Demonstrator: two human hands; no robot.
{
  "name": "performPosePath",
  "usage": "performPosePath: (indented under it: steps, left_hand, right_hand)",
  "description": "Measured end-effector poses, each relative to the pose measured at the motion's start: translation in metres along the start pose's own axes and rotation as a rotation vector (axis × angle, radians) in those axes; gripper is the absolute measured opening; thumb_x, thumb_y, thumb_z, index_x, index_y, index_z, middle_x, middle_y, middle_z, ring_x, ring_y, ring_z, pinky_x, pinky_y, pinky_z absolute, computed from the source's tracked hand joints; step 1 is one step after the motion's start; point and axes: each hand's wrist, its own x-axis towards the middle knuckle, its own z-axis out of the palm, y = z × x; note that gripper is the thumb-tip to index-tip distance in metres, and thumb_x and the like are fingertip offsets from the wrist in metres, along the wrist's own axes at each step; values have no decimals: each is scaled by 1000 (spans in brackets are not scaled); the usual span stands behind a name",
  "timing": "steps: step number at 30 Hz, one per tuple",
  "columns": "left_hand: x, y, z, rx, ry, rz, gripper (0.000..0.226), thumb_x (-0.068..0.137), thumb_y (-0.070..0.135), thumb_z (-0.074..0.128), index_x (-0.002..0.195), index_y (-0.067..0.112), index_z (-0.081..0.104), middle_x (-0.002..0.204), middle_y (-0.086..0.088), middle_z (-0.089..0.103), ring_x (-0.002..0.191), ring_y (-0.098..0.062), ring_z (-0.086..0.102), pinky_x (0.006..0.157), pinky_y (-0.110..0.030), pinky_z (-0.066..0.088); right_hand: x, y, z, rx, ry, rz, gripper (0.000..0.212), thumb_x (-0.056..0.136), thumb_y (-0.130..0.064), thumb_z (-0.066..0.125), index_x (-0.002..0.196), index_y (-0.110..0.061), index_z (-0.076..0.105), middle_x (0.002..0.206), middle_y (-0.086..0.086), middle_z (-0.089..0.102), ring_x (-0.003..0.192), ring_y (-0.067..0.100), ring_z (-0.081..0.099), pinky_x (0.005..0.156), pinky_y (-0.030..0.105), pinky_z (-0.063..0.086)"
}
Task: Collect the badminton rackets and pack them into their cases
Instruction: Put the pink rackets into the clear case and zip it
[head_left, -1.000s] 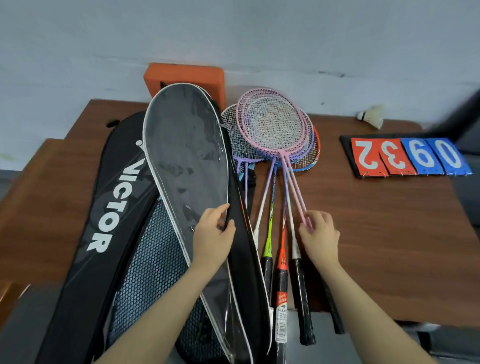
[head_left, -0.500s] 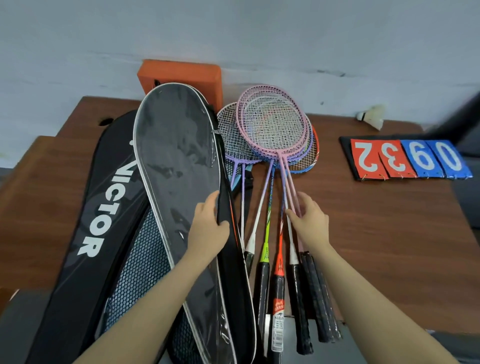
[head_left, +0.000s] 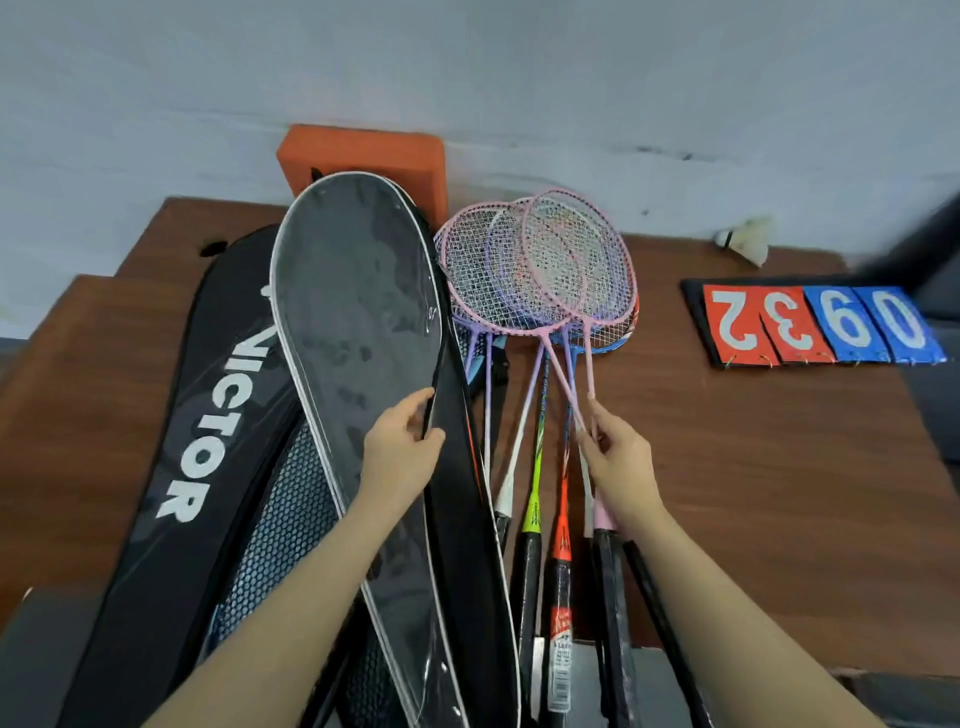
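Note:
Several badminton rackets lie fanned on the wooden table (head_left: 753, 467), heads toward the wall. My right hand (head_left: 615, 465) pinches the thin shafts of two pink rackets (head_left: 569, 270), lifting their heads a little above the pile of other rackets (head_left: 535, 483). My left hand (head_left: 402, 449) grips the edge of a clear-fronted black racket case (head_left: 358, 312) with white piping. That case lies on top of a black Victor racket bag (head_left: 192, 441) and a mesh-sided case (head_left: 280, 525).
An orange block (head_left: 363, 153) stands against the wall behind the cases. A shuttlecock (head_left: 745, 241) lies at the back right. A flip scoreboard (head_left: 815, 325) with red and blue number cards rests on the right side of the table.
My right hand has closed on the two pink shafts and raised them, and their heads have spread apart and shifted right. My left hand has slid to the case's right edge.

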Motion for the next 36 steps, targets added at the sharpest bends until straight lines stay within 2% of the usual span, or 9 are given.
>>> performPosePath:
  steps: [4,6,12,15,22,27,30,34,36]
  left_hand:
    - [-14,1,-4,-81,29,12,47,85,7,53,129,21,53,110,-7,63,100,-26,61,94,-43,48]
    - [-20,2,-6,-122,53,21,45,86,5,54,129,18,53,109,-13,64,100,-30,61,95,-46,47]
    - [-34,3,-15,-136,109,78,45,85,3,56,127,17,55,107,0,60,90,-6,58,94,-25,44]
    - [-39,2,-19,-177,144,75,43,85,3,55,126,18,57,112,4,59,90,4,56,92,-18,41]
    - [-35,18,-2,-282,163,8,41,87,8,52,127,18,56,124,-1,58,105,-9,58,98,-34,46]
    - [-35,25,17,-303,248,-39,40,86,5,48,124,14,57,110,2,66,93,-14,62,88,-29,51]
    - [-34,29,26,-321,258,-12,36,85,4,50,116,15,63,81,19,64,67,3,56,64,-7,45]
    - [-33,31,35,-286,133,50,37,86,12,57,124,15,58,111,-1,67,95,-12,63,90,-30,49]
    - [-32,31,37,-271,108,78,38,87,12,59,125,14,57,112,-5,67,96,-17,63,90,-37,50]
  right_hand:
    - [-9,-5,-4,53,37,12,53,89,-11,59,138,-16,43,116,-13,60,102,0,56,89,12,41]
    - [-13,-5,-7,0,55,17,48,89,-13,59,135,-13,47,111,-3,65,94,5,59,82,14,42]
    - [-41,-15,-20,91,106,-136,37,89,-18,60,122,-32,57,76,1,62,72,9,57,63,10,41]
    - [-51,-23,-26,67,94,-182,42,88,-11,61,128,-23,55,74,0,59,70,6,54,64,9,40]
    - [-81,-33,-41,-97,47,-301,41,88,-5,59,127,-15,56,68,-7,47,69,3,50,61,6,35]
    - [-114,-13,-53,-145,61,-245,44,87,-1,58,130,-12,53,70,-8,45,69,-3,49,62,2,34]
    - [-127,-2,-63,-171,65,-202,47,84,5,58,128,-7,54,73,-17,43,70,-6,48,65,0,33]
    - [-137,13,-74,-215,2,-178,46,85,3,56,130,-9,53,75,-5,48,65,4,46,64,7,35]
    - [-138,15,-76,-217,-40,-182,45,86,1,56,130,-10,54,76,-4,50,67,7,48,63,7,35]
